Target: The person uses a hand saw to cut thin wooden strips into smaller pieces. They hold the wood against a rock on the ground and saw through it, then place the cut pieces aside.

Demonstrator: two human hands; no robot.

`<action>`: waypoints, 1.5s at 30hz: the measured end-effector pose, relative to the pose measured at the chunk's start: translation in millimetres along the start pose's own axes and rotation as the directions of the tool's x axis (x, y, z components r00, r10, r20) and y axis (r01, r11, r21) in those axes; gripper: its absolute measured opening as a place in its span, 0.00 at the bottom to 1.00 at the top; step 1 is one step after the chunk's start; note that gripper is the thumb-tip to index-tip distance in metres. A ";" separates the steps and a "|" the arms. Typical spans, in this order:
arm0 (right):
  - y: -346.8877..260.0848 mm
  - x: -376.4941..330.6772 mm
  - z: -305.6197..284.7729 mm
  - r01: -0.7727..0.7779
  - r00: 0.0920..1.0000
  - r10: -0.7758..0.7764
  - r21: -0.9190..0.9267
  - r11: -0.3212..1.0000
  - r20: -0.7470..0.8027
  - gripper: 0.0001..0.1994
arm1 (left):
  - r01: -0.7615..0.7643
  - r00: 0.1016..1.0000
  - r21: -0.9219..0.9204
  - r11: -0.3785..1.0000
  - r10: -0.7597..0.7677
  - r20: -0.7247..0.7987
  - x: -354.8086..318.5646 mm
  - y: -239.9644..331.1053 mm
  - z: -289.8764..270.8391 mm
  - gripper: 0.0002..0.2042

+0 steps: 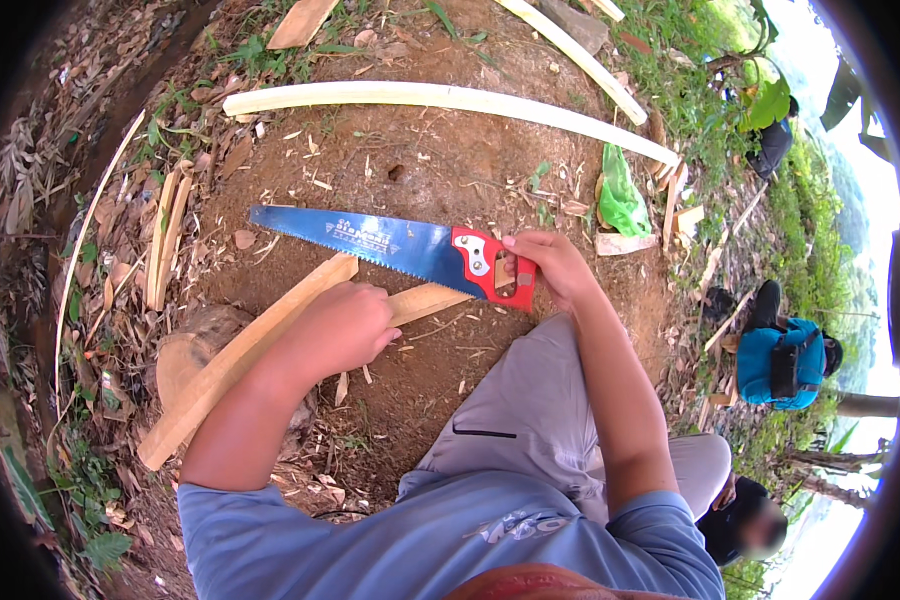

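Note:
A handsaw (410,243) with a blue blade and a red and white handle is held in my right hand (550,262), whose fingers are wrapped round the grip. Its toothed edge faces toward me, and the blade points left over the ground. My left hand (348,325) is closed on a wooden strip (430,300), which runs out from under the fingers to below the saw blade. A longer wooden plank (255,345) slants past the same hand, under my left forearm. Where the two pieces meet is hidden by my hand.
The plank's lower part lies across a cut log (182,362). Beyond the saw stretch long pale wood strips (450,97), with a green plastic bag (622,195) at the right. Short wood pieces (167,240) lie left. People, one in a blue jacket (782,362), sit at the right edge.

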State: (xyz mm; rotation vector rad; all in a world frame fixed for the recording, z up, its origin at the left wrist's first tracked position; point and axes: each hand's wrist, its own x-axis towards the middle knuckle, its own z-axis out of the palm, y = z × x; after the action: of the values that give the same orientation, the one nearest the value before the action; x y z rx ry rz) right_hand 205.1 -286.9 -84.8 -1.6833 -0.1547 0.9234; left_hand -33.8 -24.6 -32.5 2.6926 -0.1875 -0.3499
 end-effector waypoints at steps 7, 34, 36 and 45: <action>-28.1 -5.3 25.8 0.223 0.953 -0.301 -0.779 0.586 0.047 0.10 | 0.008 0.999 0.032 0.999 -0.007 -0.039 1.1 4.2 1.7 0.12; -35.9 116.6 163.8 0.302 0.873 -0.472 -0.896 0.326 0.123 0.26 | 0.065 0.991 0.097 0.993 -0.053 -0.119 -10.7 -13.1 11.6 0.05; -29.4 112.1 161.3 0.341 0.831 -0.537 -0.894 0.291 0.142 0.24 | 0.089 0.991 0.096 0.991 -0.079 -0.104 -10.2 -14.4 9.4 0.09; -13.2 17.7 165.0 0.442 0.639 -0.703 -0.897 0.003 0.312 0.17 | 0.173 0.985 0.039 0.984 -0.174 0.020 -8.1 -2.1 0.0 0.12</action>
State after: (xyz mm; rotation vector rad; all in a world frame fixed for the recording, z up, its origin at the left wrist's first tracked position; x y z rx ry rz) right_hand 116.2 -146.1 -88.2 -2.4283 -1.4354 -0.2243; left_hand -41.4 -21.2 -31.6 2.7493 0.0352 -0.4339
